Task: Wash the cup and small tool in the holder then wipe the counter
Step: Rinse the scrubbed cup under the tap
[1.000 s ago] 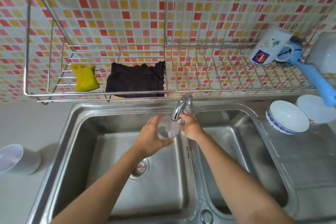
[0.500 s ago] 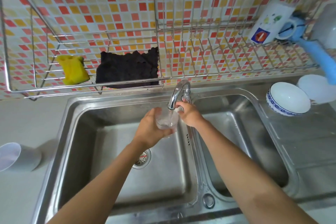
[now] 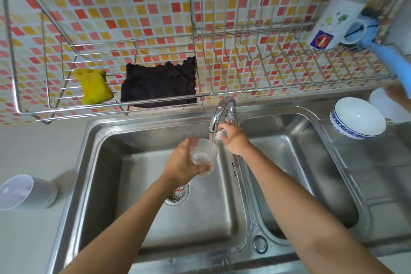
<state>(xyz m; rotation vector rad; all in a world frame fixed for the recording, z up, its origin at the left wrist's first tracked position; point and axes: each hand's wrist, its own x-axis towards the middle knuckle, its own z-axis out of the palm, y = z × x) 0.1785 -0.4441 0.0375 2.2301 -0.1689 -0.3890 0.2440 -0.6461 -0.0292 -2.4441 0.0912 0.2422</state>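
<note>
Water falls from the faucet [image 3: 220,113] into the clear cup [image 3: 203,154], which I hold at the centre of the frame over the left basin of the sink [image 3: 138,218]. Its mouth is turned up under the spout, so the stream lands inside and any overflow drops toward the drain strainer [image 3: 178,192] just below. My left hand [image 3: 182,162] wraps the cup from the side, fingers curled round its wall, leaving the rim free. My right hand [image 3: 234,139] is curled round the faucet's base behind the spout, I judge to govern the flow while the cup fills. The small tool I cannot pick out. At centre left, the yellow sponge [image 3: 93,85] and dark cloth [image 3: 159,83] sit on the wire rack [image 3: 200,104] above the sink, handy, I'd guess, for scrubbing and for wiping the desk [image 3: 33,151]. A white container [image 3: 26,191] lies on its side on the desk at the left edge.
</note>
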